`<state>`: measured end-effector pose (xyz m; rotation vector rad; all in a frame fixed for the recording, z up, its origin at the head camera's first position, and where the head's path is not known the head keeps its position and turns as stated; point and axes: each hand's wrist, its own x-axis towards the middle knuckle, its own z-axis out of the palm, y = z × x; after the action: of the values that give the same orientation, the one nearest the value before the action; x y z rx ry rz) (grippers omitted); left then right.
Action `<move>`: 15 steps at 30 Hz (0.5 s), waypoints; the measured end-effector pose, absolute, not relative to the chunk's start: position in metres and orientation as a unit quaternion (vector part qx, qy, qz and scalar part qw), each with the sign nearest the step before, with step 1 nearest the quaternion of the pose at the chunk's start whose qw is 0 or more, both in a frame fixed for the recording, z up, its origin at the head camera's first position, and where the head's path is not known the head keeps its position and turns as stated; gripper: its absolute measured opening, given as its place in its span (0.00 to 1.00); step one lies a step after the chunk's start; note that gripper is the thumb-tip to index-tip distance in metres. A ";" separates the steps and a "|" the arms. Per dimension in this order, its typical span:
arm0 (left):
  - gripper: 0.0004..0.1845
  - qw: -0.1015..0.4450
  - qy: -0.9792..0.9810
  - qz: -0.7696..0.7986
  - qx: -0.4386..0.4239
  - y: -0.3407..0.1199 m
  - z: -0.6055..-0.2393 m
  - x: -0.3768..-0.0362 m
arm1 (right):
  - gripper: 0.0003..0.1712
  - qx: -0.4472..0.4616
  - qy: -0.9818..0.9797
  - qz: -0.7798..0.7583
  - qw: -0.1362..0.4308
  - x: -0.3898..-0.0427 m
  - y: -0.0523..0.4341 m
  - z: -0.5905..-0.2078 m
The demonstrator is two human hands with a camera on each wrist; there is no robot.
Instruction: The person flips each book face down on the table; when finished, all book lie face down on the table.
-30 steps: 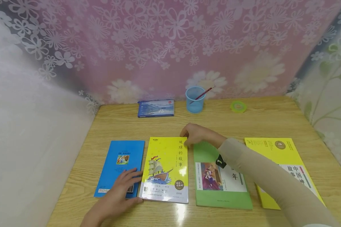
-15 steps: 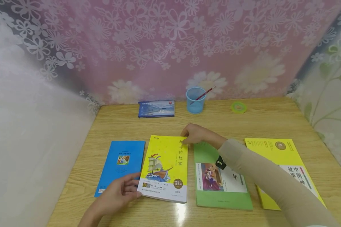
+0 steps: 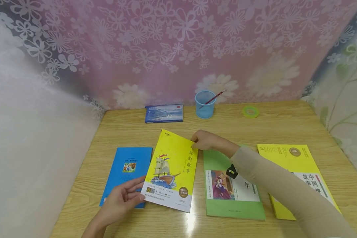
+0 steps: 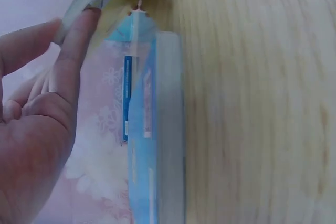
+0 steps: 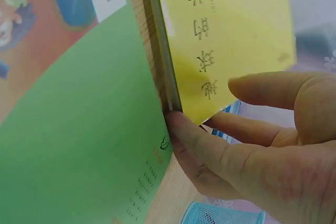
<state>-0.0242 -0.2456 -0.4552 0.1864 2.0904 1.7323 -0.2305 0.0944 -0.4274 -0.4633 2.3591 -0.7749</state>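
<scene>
A yellow paperback book (image 3: 169,165) with a sailing ship on its cover is held between both hands, its left side raised off the table. My left hand (image 3: 120,201) pinches its lower left corner between thumb and fingers; the left wrist view shows this hand (image 4: 47,87) above the table. At the book's top right corner, my right hand (image 3: 206,140) grips the edge, thumb on the cover in the right wrist view. Left of it, partly behind the left hand, lies a blue book (image 3: 131,168). Under the right forearm is a green book (image 3: 235,208).
Another yellow book (image 3: 285,155) lies at the right, partly covered by the sleeve. Along the back of the wooden table (image 3: 125,132) are a flat blue box (image 3: 164,114), a blue mesh cup (image 3: 204,107) holding a pencil, and a green tape roll (image 3: 250,112).
The yellow ship book has come up off the table on its left side and tilted, its top left corner rising. My left hand has taken hold of its lower left corner.
</scene>
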 end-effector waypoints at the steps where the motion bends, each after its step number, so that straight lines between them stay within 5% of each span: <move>1: 0.37 0.203 0.747 0.628 0.075 -0.246 -0.455 -0.024 | 0.12 -0.175 0.891 -0.289 0.302 -0.230 0.094 -0.427; 15: 0.30 0.150 0.723 0.653 0.169 -0.247 -0.442 -0.022 | 0.20 -0.117 0.851 -0.388 0.334 -0.230 0.107 -0.426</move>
<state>-0.0217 -0.2474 -0.4425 0.4845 2.0777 1.8765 -0.2298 0.1066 -0.4255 -0.3049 2.2206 -1.0129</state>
